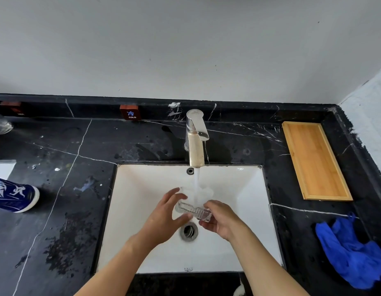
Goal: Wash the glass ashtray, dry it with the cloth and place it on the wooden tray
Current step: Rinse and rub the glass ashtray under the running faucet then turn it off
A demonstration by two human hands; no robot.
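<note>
You see a black white-veined marble table [57,189], white rectangular sink [142,210], honey-brown wooden tray [315,161] at two o'clock, and crumpled bright-blue cloth [352,253] at four.

Sink [142,242] set into the countertop [57,210], with the faucet [196,137] behind its back edge and the drain [189,231] in the basin floor. Over the drain, under the running water [197,184]: the glass ashtray [193,211], tilted, between the left hand [166,216] and the right hand [222,221]. Right of the sink on the countertop: the wooden tray [315,161] toward the back, the cloth [352,253] in front of it, well apart; left of the faucet, against the backsplash, a "COLD" label [129,113].
</note>
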